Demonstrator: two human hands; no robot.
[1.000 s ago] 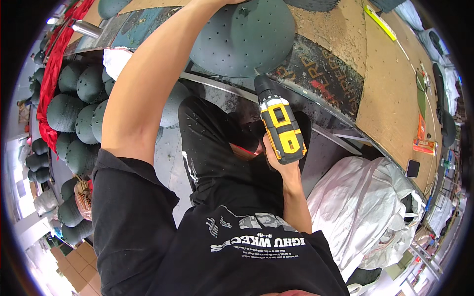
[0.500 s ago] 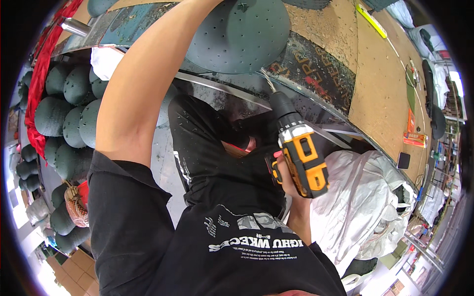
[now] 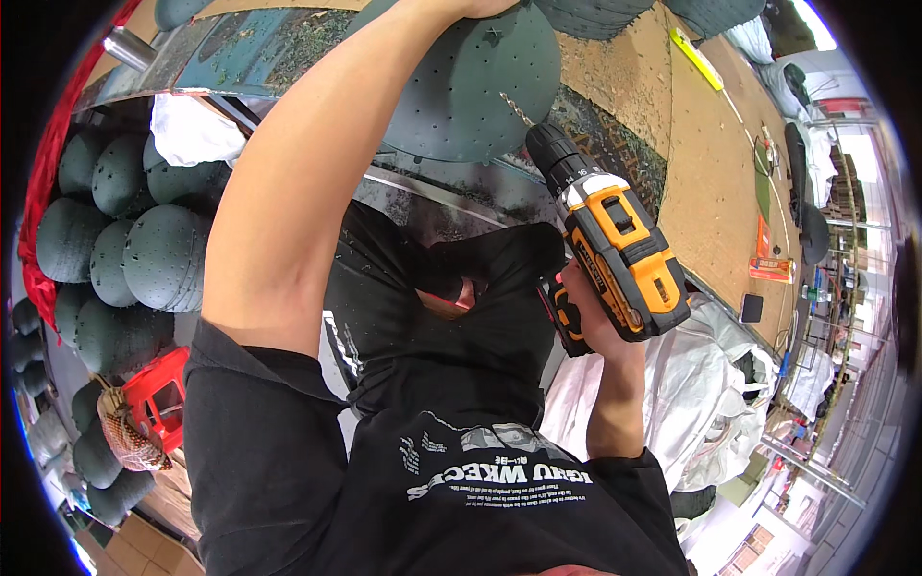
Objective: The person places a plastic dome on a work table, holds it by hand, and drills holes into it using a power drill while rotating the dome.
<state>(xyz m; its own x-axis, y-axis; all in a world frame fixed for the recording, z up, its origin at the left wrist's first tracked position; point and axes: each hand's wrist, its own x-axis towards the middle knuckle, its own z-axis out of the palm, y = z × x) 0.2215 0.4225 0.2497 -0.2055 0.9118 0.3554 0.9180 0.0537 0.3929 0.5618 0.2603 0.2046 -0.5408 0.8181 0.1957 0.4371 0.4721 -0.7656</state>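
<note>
My right hand [image 3: 594, 312] is wrapped round the handle of a yellow-and-black cordless drill [image 3: 629, 254]. Its long twist bit [image 3: 516, 108] points up and left, overlapping the lower right part of a dark grey-green dome-shaped shell [image 3: 466, 96]. Whether the tip touches the shell I cannot tell. Rows of small holes and a star-shaped mark dot the shell, which rests by the bench's near edge. My left arm reaches across to the top of the picture, where my left hand [image 3: 483, 8] lies over the shell's far side. Its fingers are mostly out of the frame.
Brown boards and debris cover the bench [image 3: 715, 182], with a yellow knife-like tool [image 3: 696, 60] and a dark phone-like slab [image 3: 752, 308] on it. Stacked domes [image 3: 168, 254] stand at left beside a red plastic stool [image 3: 158, 394]. A white sack [image 3: 653, 394] bulges at right.
The drill has moved up and right, its bit tip rising from below the shell's lower rim to over its face. The view has shifted slightly. My left hand stays at the shell's far side.
</note>
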